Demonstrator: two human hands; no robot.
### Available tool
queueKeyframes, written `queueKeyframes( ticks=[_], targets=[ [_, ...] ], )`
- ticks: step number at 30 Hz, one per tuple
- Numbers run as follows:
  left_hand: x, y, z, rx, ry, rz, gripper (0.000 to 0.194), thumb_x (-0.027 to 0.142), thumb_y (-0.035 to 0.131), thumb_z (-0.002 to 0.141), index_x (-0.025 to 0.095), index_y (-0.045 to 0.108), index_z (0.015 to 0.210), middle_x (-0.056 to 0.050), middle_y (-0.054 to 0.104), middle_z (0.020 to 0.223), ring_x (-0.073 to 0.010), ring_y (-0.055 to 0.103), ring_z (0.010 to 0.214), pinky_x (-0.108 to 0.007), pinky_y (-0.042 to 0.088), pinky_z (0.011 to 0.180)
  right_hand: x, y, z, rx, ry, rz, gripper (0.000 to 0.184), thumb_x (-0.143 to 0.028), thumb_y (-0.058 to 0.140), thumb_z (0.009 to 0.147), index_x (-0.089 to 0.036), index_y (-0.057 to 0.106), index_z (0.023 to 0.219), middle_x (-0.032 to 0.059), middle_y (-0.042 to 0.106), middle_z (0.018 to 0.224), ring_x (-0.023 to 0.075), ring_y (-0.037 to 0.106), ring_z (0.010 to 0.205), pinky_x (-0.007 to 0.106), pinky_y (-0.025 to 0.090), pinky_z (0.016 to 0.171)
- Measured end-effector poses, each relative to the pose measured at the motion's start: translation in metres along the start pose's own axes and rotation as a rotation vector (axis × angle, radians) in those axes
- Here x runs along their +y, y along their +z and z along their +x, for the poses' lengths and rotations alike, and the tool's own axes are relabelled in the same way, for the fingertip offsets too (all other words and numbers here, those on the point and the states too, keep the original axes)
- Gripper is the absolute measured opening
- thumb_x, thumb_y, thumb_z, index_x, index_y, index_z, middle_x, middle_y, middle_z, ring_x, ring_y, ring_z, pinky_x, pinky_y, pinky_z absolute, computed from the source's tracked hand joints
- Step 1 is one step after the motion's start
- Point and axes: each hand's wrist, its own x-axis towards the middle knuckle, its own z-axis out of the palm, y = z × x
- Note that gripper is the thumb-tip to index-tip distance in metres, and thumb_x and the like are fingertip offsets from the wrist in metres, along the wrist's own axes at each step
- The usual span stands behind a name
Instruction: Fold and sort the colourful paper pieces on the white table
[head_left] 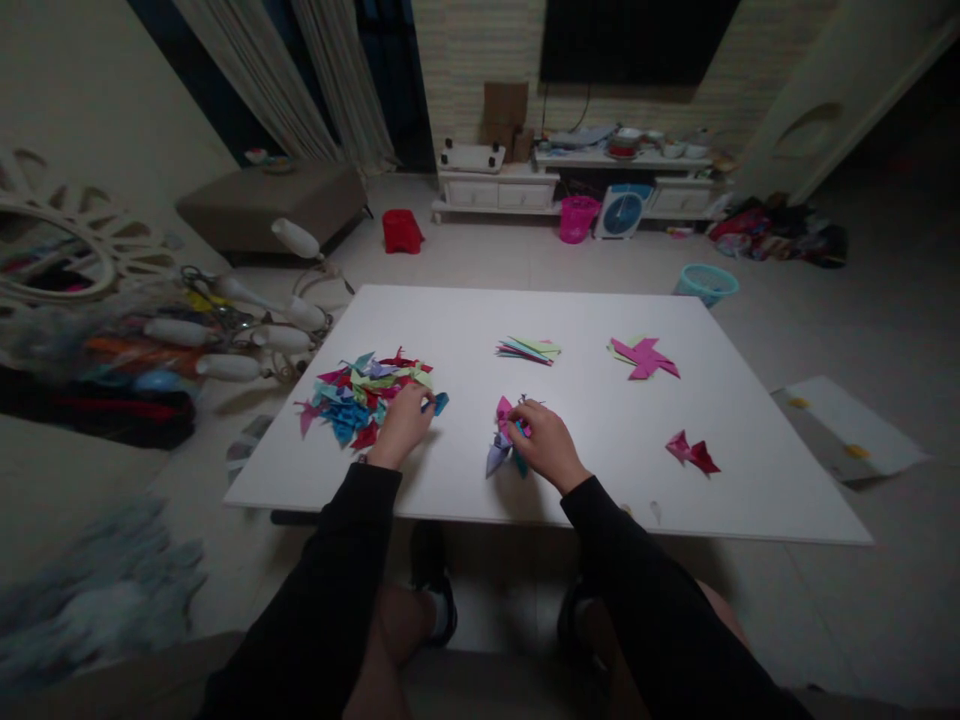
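Note:
On the white table [600,480] lies a pile of several folded coloured paper pieces [360,398] at the left. My left hand [401,425] rests at the pile's right edge, fingers closed on a small blue folded piece [439,403]. My right hand [546,442] is closed on a joined cluster of pink, teal and lilac folded pieces [502,440] near the table's middle front.
A stack of flat coloured papers [529,350] and a pink paper pinwheel [643,358] lie farther back. A pink and red folded shape [691,452] sits at the right. A white lamp and clutter [225,330] stand left of the table; a teal basket [705,283] is on the floor beyond.

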Motion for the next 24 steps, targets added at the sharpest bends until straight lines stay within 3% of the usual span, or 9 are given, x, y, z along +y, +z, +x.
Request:
queueKeyframes(
  ticks=[4,9,16,24],
  targets=[
    [0.052,0.009,-0.006,-0.082,0.144,-0.157,0.013,0.017,0.049,0.090,0.020,0.060,0.096,-0.006,0.067,0.088,-0.0211,0.062,0.082,-0.032,0.046,0.078,-0.004,-0.011,-0.001,0.120,-0.025,0.078,0.009,-0.019,0.056,0.091,-0.021,0.065,0.090,0.0056,0.061,0.091,0.0217,0.058,0.092,0.033,0.045,0.084],
    [0.092,0.015,-0.014,-0.106,0.297,-0.254,0.008,0.015,0.051,0.088,0.020,0.056,0.089,-0.005,0.064,0.087,-0.0199,0.059,0.082,-0.032,0.045,0.077,-0.005,-0.020,-0.004,0.194,-0.032,0.122,0.013,-0.022,0.061,0.089,-0.022,0.068,0.100,0.0084,0.061,0.103,0.0239,0.058,0.101,0.037,0.047,0.092],
    [0.109,0.028,-0.021,-0.084,0.391,-0.370,0.012,0.011,0.054,0.084,0.021,0.057,0.092,-0.004,0.059,0.094,-0.0194,0.058,0.091,-0.032,0.047,0.083,0.008,-0.014,-0.012,0.111,-0.038,0.089,0.015,-0.016,0.063,0.085,-0.022,0.072,0.096,0.0092,0.059,0.110,0.0253,0.056,0.105,0.042,0.048,0.095],
    [0.115,0.041,0.002,-0.130,0.398,-0.436,0.018,0.006,0.056,0.078,0.020,0.059,0.090,-0.004,0.061,0.093,-0.0195,0.059,0.091,-0.032,0.047,0.083,0.029,-0.009,0.003,0.079,0.001,0.011,0.017,-0.010,0.062,0.080,-0.020,0.069,0.092,0.0092,0.058,0.110,0.0253,0.054,0.104,0.042,0.049,0.093]
  ],
)
